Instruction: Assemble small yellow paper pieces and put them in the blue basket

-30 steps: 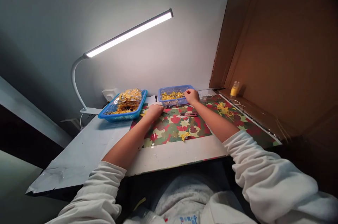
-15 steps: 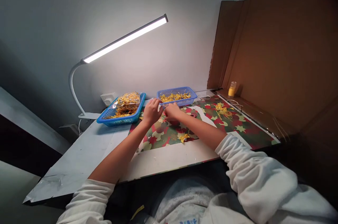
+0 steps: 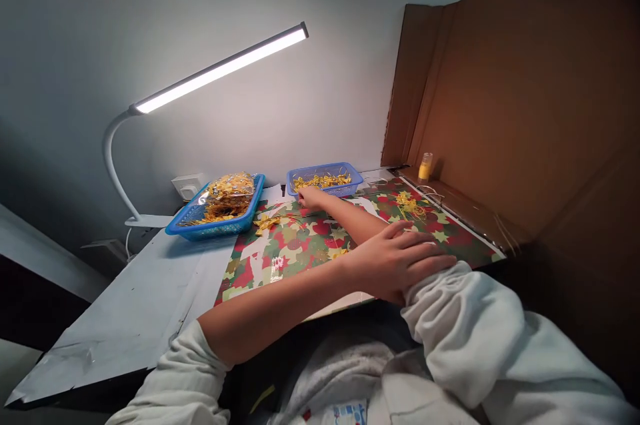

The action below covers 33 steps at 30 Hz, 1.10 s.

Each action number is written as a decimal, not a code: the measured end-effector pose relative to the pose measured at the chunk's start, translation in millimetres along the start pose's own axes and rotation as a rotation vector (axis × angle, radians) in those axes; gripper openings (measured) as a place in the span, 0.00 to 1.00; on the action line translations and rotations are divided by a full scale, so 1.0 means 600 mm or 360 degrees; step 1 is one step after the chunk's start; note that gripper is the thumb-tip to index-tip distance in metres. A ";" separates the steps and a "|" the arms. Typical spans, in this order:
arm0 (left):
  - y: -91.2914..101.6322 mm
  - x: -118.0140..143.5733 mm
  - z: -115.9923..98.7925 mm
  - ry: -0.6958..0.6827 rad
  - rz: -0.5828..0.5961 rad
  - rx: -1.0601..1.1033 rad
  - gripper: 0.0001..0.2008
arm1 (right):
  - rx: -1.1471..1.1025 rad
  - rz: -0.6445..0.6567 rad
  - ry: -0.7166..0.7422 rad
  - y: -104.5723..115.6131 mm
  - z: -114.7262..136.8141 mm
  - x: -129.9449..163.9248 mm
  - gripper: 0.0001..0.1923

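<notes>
Wearer's in an off-white LS top, L sleeve (image 3: 187, 371) & R sleeve (image 3: 480, 331) bunched in loose folds, w/ lt-grey cloth (image 3: 345, 371) & blue-patterned patch (image 3: 350, 413) at lap.

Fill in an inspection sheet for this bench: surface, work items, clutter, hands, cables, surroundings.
Surface: white-topped table, partly covered by a camouflage-patterned sheet.
Work items: small blue basket holding gold pieces; larger blue tray at left with gold material and a clear bag.
Clutter: yellow tangle on the sheet's right; loose yellow pieces beside the tray.
Hands: left hand lies over the right forearm at the sleeve; right hand, fingers curled, at the basket's front; grip cannot be told.
Cables: white cable below the lamp base.
Surroundings: lit lamp, upright cardboard at right, small bottle with yellow contents.
</notes>
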<state>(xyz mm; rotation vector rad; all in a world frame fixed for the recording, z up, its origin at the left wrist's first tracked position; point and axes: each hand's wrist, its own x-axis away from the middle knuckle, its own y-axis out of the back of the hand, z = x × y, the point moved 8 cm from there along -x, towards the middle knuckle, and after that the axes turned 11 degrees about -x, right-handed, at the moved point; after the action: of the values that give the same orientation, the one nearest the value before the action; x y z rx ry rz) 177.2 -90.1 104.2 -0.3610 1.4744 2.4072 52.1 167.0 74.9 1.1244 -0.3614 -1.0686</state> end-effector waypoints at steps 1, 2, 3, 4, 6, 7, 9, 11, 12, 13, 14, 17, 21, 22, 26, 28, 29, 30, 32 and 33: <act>0.003 -0.010 -0.007 -0.0014 -0.0013 -0.0012 0.25 | -0.0024 0.0047 -0.0017 0.003 -0.004 -0.010 0.13; 0.008 -0.020 -0.016 -0.0029 -0.0027 -0.0018 0.23 | -0.0043 0.0050 -0.0025 0.009 -0.007 -0.018 0.10; 0.015 -0.031 -0.029 -0.0056 -0.0050 -0.0015 0.21 | -0.0066 0.0030 -0.0023 0.016 -0.009 -0.024 0.10; 0.025 -0.043 -0.044 -0.0079 -0.0087 -0.0009 0.19 | -0.0108 -0.0012 -0.0019 0.026 -0.011 -0.027 0.11; 0.048 -0.064 -0.083 -0.0165 -0.0172 0.0015 0.17 | -0.0270 -0.0152 -0.0028 0.052 -0.016 -0.029 0.13; 0.056 -0.072 -0.101 -0.0202 -0.0188 0.0030 0.18 | -0.0378 -0.0238 -0.0035 0.067 -0.019 -0.028 0.14; 0.063 -0.084 -0.127 -0.0233 -0.0173 0.0064 0.19 | -0.0597 -0.0409 -0.0040 0.099 -0.025 -0.021 0.14; 0.056 -0.086 -0.131 -0.0239 -0.0127 0.0106 0.21 | -0.0743 -0.0551 -0.0004 0.128 -0.028 -0.011 0.14; 0.049 -0.083 -0.126 -0.0259 -0.0110 0.0125 0.21 | -0.0791 -0.0609 0.0022 0.140 -0.028 -0.006 0.14; 0.040 -0.080 -0.117 -0.0280 -0.0115 0.0147 0.22 | -0.0823 -0.0650 0.0044 0.149 -0.028 -0.002 0.14; 0.029 -0.077 -0.104 -0.0284 -0.0116 0.0168 0.22 | -0.0840 -0.0673 0.0062 0.156 -0.028 0.001 0.14; -0.008 -0.077 -0.063 -0.0213 -0.0099 0.0228 0.24 | -0.0869 -0.0679 0.0090 0.160 -0.025 -0.003 0.13; -0.025 -0.090 -0.067 -0.0148 -0.0177 0.0278 0.22 | -0.0887 -0.0737 0.0074 0.167 -0.019 -0.013 0.12; -0.019 -0.092 -0.079 -0.0155 -0.0229 0.0280 0.22 | -0.0872 -0.0750 0.0060 0.172 -0.016 -0.013 0.12; -0.001 -0.090 -0.121 -0.0157 -0.0301 0.0188 0.20 | -0.0728 -0.0726 0.0132 0.203 0.016 0.011 0.13; 0.000 -0.077 -0.121 -0.0154 -0.0270 0.0129 0.21 | -0.0582 -0.0694 0.0223 0.217 0.039 0.036 0.14; -0.001 -0.066 -0.111 -0.0145 -0.0255 0.0101 0.21 | -0.0488 -0.0641 0.0241 0.219 0.048 0.048 0.14; 0.001 -0.051 -0.091 -0.0076 -0.0274 0.0068 0.23 | -0.0381 -0.0600 0.0233 0.220 0.055 0.062 0.13; 0.011 -0.006 -0.012 0.0329 -0.0384 -0.0013 0.27 | -0.0136 -0.0484 0.0173 0.213 0.062 0.087 0.12; 0.018 0.028 0.042 0.0673 -0.0437 -0.0068 0.29 | -0.0021 -0.0423 0.0136 0.207 0.063 0.099 0.11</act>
<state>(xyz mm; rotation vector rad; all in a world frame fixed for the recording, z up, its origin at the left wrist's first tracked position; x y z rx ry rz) 156.2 -70.3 118.1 -1.0629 1.4173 2.2297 117.3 100.3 183.2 1.2251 -0.1389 -1.2482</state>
